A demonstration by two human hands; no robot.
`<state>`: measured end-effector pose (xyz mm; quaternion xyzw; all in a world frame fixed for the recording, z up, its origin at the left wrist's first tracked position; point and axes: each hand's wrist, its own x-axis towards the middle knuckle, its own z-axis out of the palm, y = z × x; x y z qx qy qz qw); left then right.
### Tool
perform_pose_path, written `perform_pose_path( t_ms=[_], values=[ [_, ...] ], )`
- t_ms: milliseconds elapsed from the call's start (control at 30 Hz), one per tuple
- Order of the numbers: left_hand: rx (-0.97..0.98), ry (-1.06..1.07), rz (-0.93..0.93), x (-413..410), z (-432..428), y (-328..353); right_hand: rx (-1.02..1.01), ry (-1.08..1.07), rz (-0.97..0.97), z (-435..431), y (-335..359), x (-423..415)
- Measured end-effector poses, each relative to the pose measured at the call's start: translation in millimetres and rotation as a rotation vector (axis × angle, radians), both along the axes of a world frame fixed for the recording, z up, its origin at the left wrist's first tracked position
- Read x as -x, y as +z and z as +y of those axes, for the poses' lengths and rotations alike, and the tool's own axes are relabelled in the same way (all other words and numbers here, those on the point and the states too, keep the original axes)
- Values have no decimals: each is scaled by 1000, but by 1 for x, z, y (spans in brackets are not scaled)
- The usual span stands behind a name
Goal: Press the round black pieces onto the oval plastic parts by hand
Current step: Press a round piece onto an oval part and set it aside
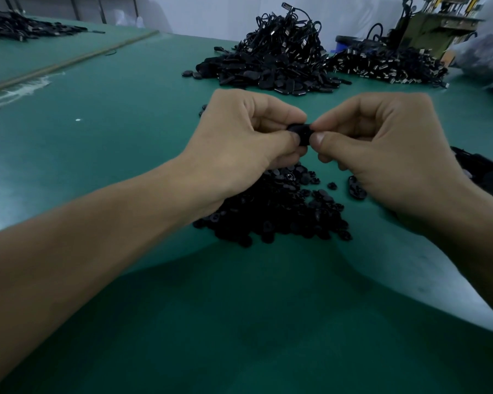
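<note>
pinched black part (300,133): mostly hidden by fingers (319,139) | right-edge pile (481,172): cut off

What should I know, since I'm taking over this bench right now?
Left hand and right hand both pinch one small black part between them, above the green table.
Round black pieces: heap under the hands. Oval parts: heap farther back.
Done: finished count cannot be told.
Left: finish this press; both heaps are large.
</note>
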<state>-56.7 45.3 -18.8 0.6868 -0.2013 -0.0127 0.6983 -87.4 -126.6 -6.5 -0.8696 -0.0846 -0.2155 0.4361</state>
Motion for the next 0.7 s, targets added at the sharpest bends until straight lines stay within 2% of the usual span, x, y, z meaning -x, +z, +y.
perform_pose_path(
  t_ms=[200, 433, 567, 700],
  values=[
    [-55, 19, -70, -1, -1, -3, 37, -35, -16, 3, 2, 3],
    [-243, 137, -265, -4, 0, -6, 75, -64, -44, 7, 1, 3],
    [-366, 217, -447, -4, 3, -7, 75, -19, -33, 10, -2, 4],
    [-379, 226, -467, -8, 7, -7, 39, 81, 8, 10, 0, 5]
  ],
)
